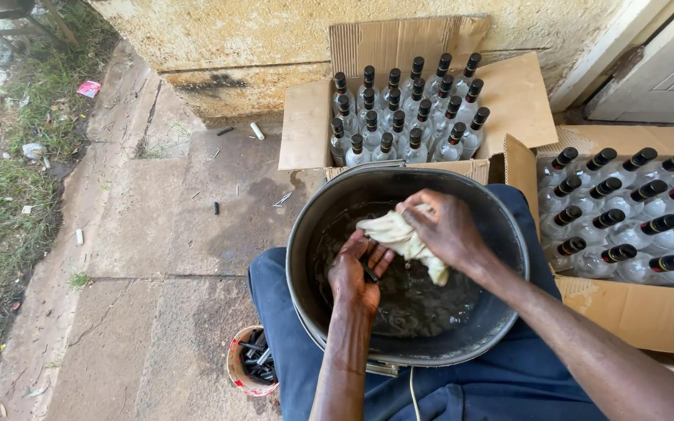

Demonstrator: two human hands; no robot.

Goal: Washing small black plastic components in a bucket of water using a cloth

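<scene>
Currently the left hand point(356, 273) is closed around a bottle point(370, 272), mostly hidden and down in the water of the dark basin point(306, 257) on the lap; right hand point(446, 230) pinches a wet cloth point(399, 236) over it. Risks — wet glass slipping from the grip, or the basin tipping and slopping water onto the open cartons point(306, 125) of capped bottles.

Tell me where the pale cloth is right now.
In the head view the pale cloth is gripped by the right hand over the water in the dark metal basin, just right of the left hand.
</scene>
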